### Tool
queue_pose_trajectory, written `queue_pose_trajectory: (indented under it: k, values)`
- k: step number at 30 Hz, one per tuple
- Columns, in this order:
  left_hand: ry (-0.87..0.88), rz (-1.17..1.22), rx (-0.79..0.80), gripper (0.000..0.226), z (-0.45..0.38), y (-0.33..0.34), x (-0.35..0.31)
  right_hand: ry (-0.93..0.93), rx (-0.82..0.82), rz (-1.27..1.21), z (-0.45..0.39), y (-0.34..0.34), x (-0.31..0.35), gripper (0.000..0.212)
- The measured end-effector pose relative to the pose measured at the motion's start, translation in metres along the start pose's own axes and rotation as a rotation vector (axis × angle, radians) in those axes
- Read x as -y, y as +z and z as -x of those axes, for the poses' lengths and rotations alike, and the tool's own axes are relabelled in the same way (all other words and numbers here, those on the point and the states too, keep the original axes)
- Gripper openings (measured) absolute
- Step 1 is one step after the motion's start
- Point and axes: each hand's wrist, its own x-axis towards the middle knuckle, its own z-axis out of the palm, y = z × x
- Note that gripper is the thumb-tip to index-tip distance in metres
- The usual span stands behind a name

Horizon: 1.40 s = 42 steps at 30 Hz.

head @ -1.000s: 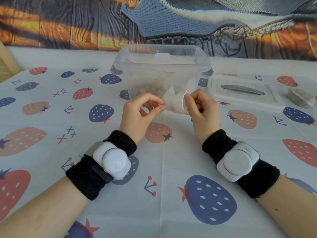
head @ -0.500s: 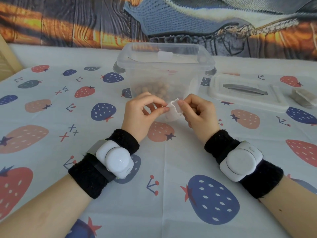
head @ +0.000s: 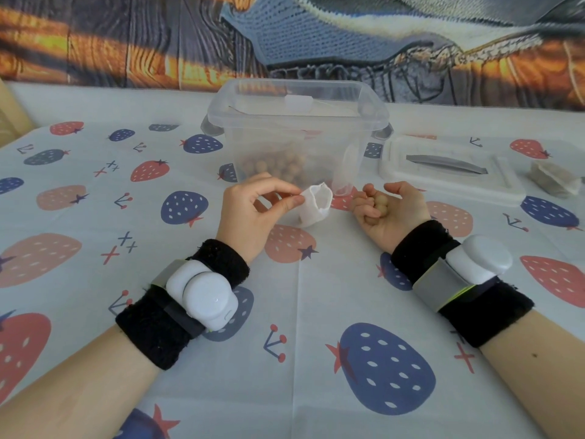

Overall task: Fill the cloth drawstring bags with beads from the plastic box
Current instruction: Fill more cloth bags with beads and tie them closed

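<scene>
On the tabletop (head: 300, 312) my left hand (head: 253, 213) now holds the small white cloth bag (head: 316, 204) alone, pinching its rim between thumb and forefinger, so the mouth stands open and faces toward the right. Half a second ago both hands were on this bag, pulling the mouth apart. Since then my right hand (head: 391, 213) has let go and turned palm up, a little to the right of the bag and not touching it. Its fingers are curled around a few tan beads (head: 378, 202); I count about 3, but more may be hidden in the palm.

For the task this means, as I judge it, that the opening step is finished and the filling step begins: the bag is ready and the beads are near its mouth. The next move should bring the right hand over the open mouth and let the beads roll in. The risk is that the soft rim, held on 1 side only, may collapse, and then beads can fall on the cloth and roll away.

The clear plastic box (head: 297, 137) stands just beyond the hands, with many beads on its bottom and what looks like another white bag inside on the right. Its lid (head: 449, 167) lies to the right, and at the far right lies another bag (head: 555, 182).
</scene>
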Motion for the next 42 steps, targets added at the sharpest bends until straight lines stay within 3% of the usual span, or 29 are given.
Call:
queue_pose_trajectory:
  k: [6, 12, 16, 20, 24, 27, 30, 34, 38, 41, 42]
  values:
    - [0.021, 0.002, 0.007, 0.013, 0.0, -0.001, 0.0, -0.008, -0.026, 0.0, -0.004, 0.001, 0.0, 0.01]
    - [0.02, -0.008, 0.008, 0.011, 0.0, 0.0, 0.002, 0.054, 0.011, 0.197, -0.004, 0.002, -0.001, 0.062]
    - [0.017, -0.012, 0.014, 0.01, -0.001, 0.0, 0.003, 0.167, 0.103, 0.233, 0.002, 0.001, 0.0, 0.075]
    - [0.016, -0.014, 0.02, 0.01, 0.0, 0.0, 0.003, 0.248, 0.13, 0.22, 0.006, 0.002, 0.001, 0.068]
    - [0.023, -0.012, 0.024, 0.009, -0.001, 0.0, 0.004, 0.225, 0.094, 0.184, 0.009, 0.004, 0.002, 0.021]
    - [0.016, 0.005, 0.023, 0.01, -0.001, 0.0, 0.004, 0.211, 0.069, 0.14, 0.008, 0.004, 0.0, 0.005]
    - [0.016, 0.002, 0.024, 0.012, -0.001, 0.0, 0.004, 0.2, 0.017, 0.172, 0.001, 0.002, -0.002, 0.027]
    - [0.016, 0.008, 0.021, 0.013, 0.0, 0.0, 0.004, -0.022, 0.052, 0.446, 0.003, 0.008, -0.01, 0.044]
    - [0.021, 0.009, 0.021, 0.009, 0.0, 0.0, 0.004, -0.491, 0.119, 0.754, 0.012, 0.012, -0.02, 0.022]
    - [0.014, 0.028, 0.013, 0.008, 0.0, 0.001, 0.003, -0.718, 0.265, 0.939, 0.017, 0.014, -0.028, 0.004]
    - [0.011, 0.032, 0.007, 0.006, 0.0, 0.001, 0.002, -0.768, 0.309, 0.99, 0.017, 0.014, -0.03, 0.007]
